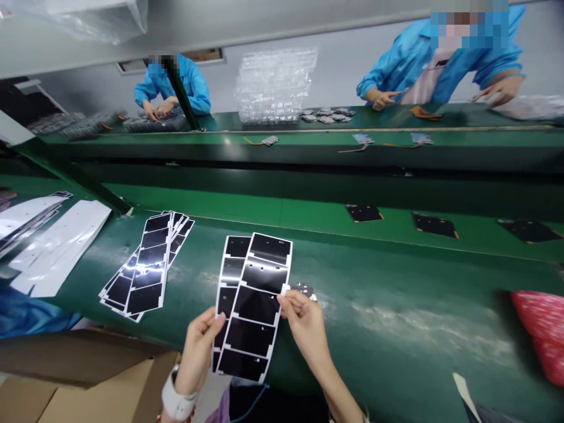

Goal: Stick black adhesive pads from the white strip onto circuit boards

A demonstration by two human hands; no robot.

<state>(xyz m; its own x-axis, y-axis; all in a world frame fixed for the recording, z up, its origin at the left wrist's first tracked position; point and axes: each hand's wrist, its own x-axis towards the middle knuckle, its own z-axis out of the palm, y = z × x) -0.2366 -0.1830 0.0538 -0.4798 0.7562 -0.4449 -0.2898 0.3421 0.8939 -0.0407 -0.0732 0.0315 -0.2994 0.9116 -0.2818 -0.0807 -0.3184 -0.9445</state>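
- Where two long, glossy strips meet above a green bench (374,305), the front strip (259,302) overlaps the rear strip (224,298); both show black panels edged in white and sit in front of the wearer, low and near the middle of the view.
- Left hand (200,346): thumb and fingers pinch the rear strip's left edge.
- Right hand (304,323): thumb and fingers pinch the front strip's right edge, partway along its length.
- Both strips look thin, light and bendy, probably slick and easily creased or smudged; the narrow white borders seem the best place to hold, sparing the black faces.
- The front strip hides much of the rear one; just beyond the right hand lies a small dark part (304,289), partly covered.
- To the left, a fanned pile of similar strips (147,258); farther left, white sheets (64,247) beside a slanting green post (83,170).
- Beyond the bench edge, flat black pieces (363,212) rest on a brighter green strip (282,205).
- At far right, a red bag (541,329).
- Across the way, two people in blue jackets (388,53) sit at another bench.
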